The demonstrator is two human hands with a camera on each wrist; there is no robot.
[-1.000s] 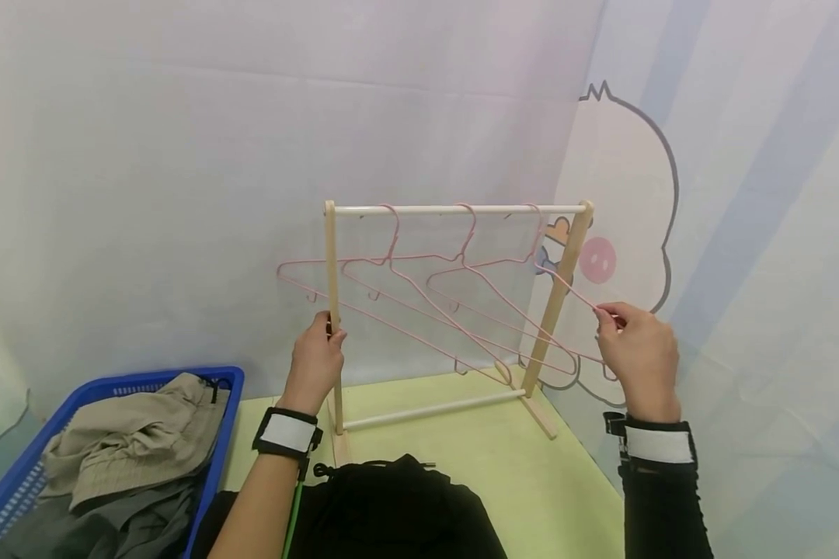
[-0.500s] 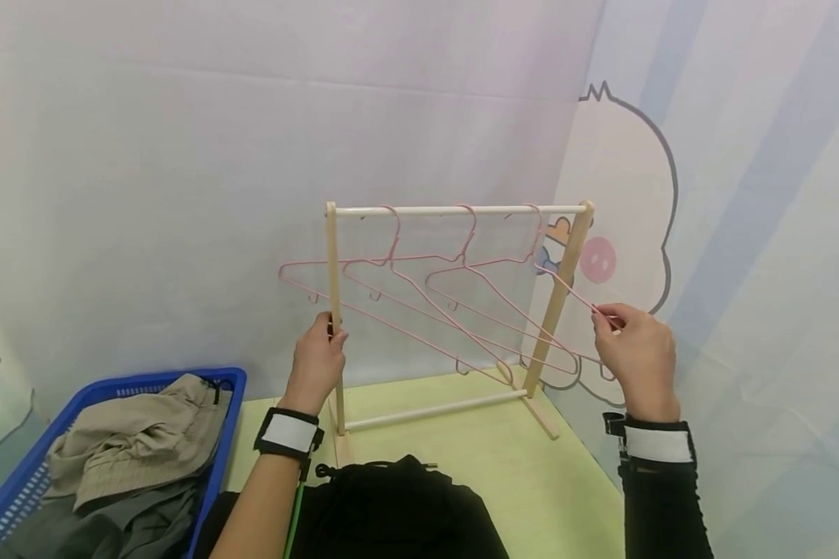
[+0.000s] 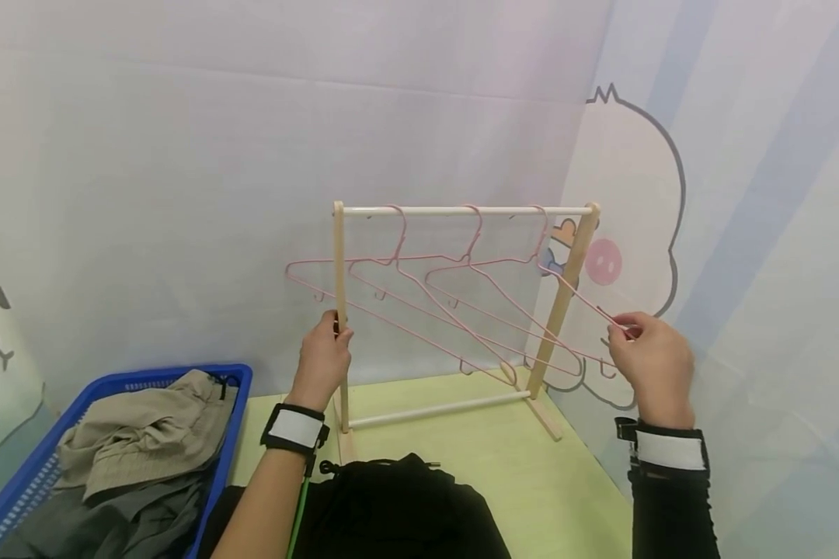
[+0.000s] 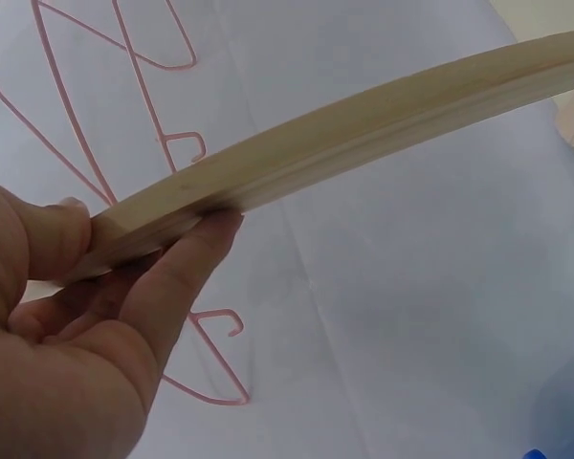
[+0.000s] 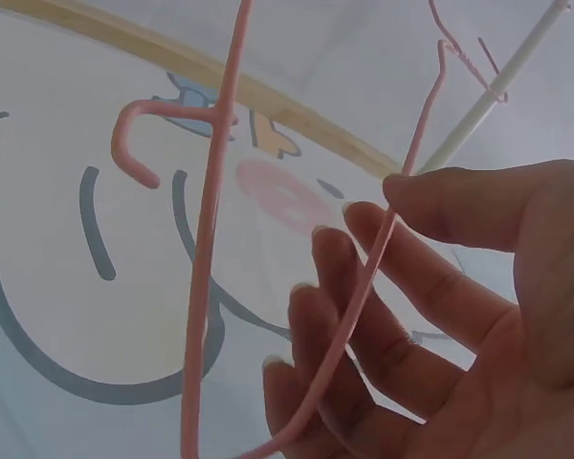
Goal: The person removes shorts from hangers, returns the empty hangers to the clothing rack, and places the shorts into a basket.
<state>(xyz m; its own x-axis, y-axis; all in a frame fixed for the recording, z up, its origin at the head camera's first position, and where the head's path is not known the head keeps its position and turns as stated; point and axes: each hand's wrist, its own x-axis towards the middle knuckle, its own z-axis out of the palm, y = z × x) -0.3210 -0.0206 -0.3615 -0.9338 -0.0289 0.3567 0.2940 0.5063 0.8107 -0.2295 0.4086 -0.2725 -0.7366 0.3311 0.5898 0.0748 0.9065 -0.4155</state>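
In the head view a small clothes rack [image 3: 433,210] of pale wood and white bars stands on the table, with three pink wire hangers on its top bar. My left hand [image 3: 322,361] grips the rack's left post [image 3: 340,272]; the left wrist view shows the thumb and fingers [image 4: 196,253] on opposite sides of the wood. At the right, my right hand [image 3: 653,361] pinches the sloping arm of the rightmost hanger [image 5: 203,258] near its outer end. The thumb lies on the near side of the wire, the fingers behind it. Both other hangers hang untouched.
On the left sits a blue plastic basket [image 3: 227,435] holding beige [image 3: 161,431] and dark grey clothes. Black fabric with a drawcord [image 3: 405,512] fills the lower middle. A yellow-green tabletop [image 3: 531,481] lies under the rack, and printed curtains [image 3: 182,171] stand behind and to the right.
My right hand has shifted slightly outward and down along the hanger's arm. The left hand keeps its grip on the post. The whole head view has drifted a little.
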